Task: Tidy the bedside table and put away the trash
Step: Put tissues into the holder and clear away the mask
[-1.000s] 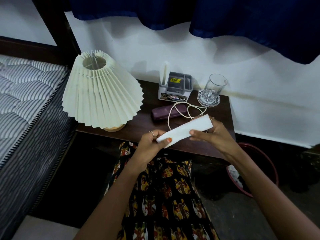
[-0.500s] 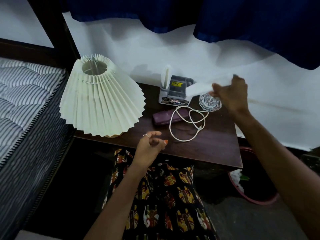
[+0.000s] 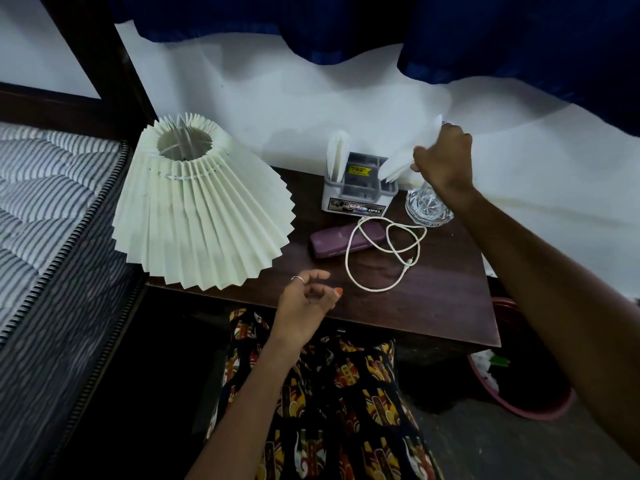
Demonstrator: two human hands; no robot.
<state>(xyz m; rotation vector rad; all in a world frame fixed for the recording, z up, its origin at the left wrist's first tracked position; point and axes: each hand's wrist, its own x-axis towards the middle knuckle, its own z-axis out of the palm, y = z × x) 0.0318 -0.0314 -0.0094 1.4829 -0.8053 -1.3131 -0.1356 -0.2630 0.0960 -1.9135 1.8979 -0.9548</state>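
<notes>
Right hand (image 3: 445, 157), upper right of centre, is closed around a folded white paper (image 3: 398, 164), lower end angled into the right compartment of the grey desk organizer (image 3: 358, 188) at the back of the bedside table (image 3: 450, 306); can't tell if the paper's tip has touched bottom inside the slot. Left hand (image 3: 306, 299), bottom centre at the table's front edge, is loosely half-curled and holds nothing. Another white paper (image 3: 337, 150) stands upright in the organizer's left compartment. Main risk: the crystal glass (image 3: 427, 206) sits directly under the right wrist, just beside the organizer, so a dropped wrist or forearm could knock it over or push it toward the right edge. The organizer looks light; pushing the paper in at an angle may tip or slide it against the wall. Soft paper could buckle at the slot rim instead of sliding in. White cable (image 3: 384, 254) loops loose at centre, overlapping the purple case (image 3: 332, 239), so a hand sweeping back may snag it and drag the case. Pleated lampshade (image 3: 201, 209) at left is well apart from the action. Red bin (image 3: 530, 407) sits on the floor, lower right, with some trash in it.
</notes>
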